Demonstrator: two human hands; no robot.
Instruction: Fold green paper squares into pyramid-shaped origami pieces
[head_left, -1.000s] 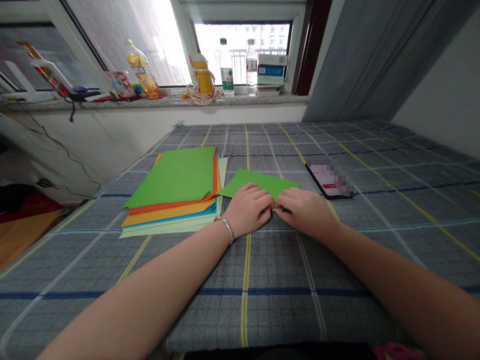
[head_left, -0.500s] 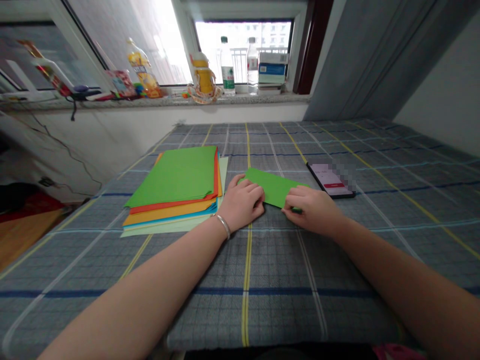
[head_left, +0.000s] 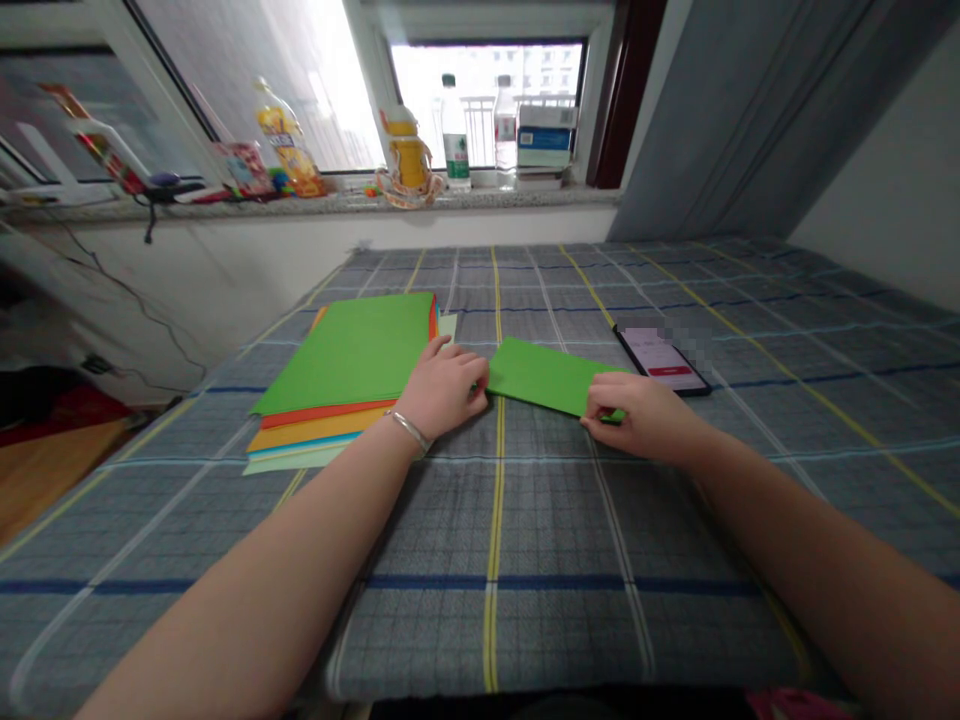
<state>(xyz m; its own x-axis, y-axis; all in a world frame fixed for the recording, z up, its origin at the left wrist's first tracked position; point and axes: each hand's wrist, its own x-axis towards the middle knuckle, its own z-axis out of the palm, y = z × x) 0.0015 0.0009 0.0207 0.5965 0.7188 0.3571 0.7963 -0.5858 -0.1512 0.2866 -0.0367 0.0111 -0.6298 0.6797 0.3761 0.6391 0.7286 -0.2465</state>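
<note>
A narrow sheet of green paper (head_left: 551, 375), which looks folded with its creased or layered edge toward me, lies at a slant on the plaid cloth. My left hand (head_left: 448, 385), wearing a silver bangle (head_left: 409, 430), is closed with thumb and fingertips at the sheet's near left corner. At the opposite end, my right hand (head_left: 637, 412) pinches the near right corner, its curled fingers covering part of it. Just left of my left hand rests a stack of coloured paper (head_left: 352, 355), green on top, with red, orange, blue and pale green edges below.
A phone (head_left: 664, 362) with a lit screen lies beyond my right hand. Plaid cloth (head_left: 555, 540) covers the surface. Along the windowsill (head_left: 337, 205) stand a yellow drink bottle (head_left: 289, 145), a yellow flask (head_left: 407, 150), clear bottles (head_left: 454, 140) and boxes (head_left: 545, 140).
My left hand has slid left along the green paper to its left corner, exposing more of it. My right hand has shifted slightly right, toward the right corner.
</note>
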